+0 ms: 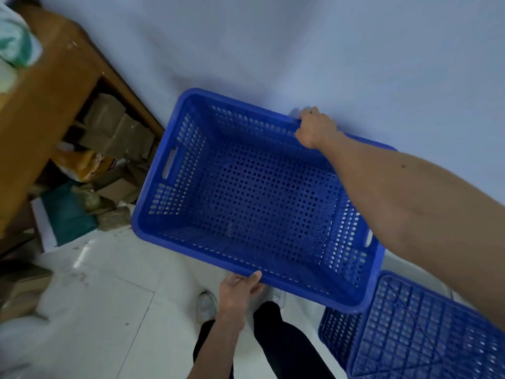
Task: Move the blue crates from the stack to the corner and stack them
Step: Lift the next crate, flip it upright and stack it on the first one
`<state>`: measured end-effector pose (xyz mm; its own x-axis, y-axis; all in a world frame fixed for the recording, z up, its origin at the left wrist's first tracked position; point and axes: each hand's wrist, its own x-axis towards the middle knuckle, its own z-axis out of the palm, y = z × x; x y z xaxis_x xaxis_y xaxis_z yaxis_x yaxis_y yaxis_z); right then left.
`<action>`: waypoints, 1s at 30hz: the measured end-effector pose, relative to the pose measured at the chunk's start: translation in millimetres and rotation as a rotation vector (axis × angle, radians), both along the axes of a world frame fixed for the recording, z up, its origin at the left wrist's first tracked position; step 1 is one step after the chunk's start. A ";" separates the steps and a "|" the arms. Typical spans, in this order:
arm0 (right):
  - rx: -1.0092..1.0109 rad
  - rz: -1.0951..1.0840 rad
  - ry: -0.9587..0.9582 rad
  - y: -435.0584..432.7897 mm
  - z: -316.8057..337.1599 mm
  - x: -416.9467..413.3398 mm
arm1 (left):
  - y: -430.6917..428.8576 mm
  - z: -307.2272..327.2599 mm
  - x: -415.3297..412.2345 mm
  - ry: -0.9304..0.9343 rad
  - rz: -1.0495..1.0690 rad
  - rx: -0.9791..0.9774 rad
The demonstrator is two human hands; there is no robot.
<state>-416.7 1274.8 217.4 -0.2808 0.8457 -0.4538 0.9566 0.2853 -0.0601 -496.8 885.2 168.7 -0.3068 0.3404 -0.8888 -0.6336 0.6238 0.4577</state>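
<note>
An empty blue perforated crate [246, 192] fills the middle of the view, open side up, held above the white tiled floor close to the pale wall. My left hand [240, 288] grips its near long rim from below. My right hand [314, 127] is closed over the far long rim, arm stretched across the crate's right end. A second blue crate [420, 332] stands at the lower right, bottom side up, its ribbed base showing.
A brown wooden table [49, 105] runs along the left, with cardboard boxes [114, 132], a yellow bag and a teal box [68, 214] crammed beneath it. My legs and shoes [207, 305] are on the tiled floor below the crate.
</note>
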 end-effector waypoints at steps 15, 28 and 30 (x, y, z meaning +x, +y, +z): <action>-0.123 0.080 0.023 -23.5 6.8 22.8 | 25.4 18.6 -14.0 0.090 -0.350 -0.103; -0.399 0.070 0.068 -301.5 9.4 35.6 | 42.9 36.4 -52.5 0.865 -1.349 -0.198; -0.425 0.025 0.023 -334.6 4.2 32.9 | 44.9 37.4 -66.2 0.959 -1.465 -0.166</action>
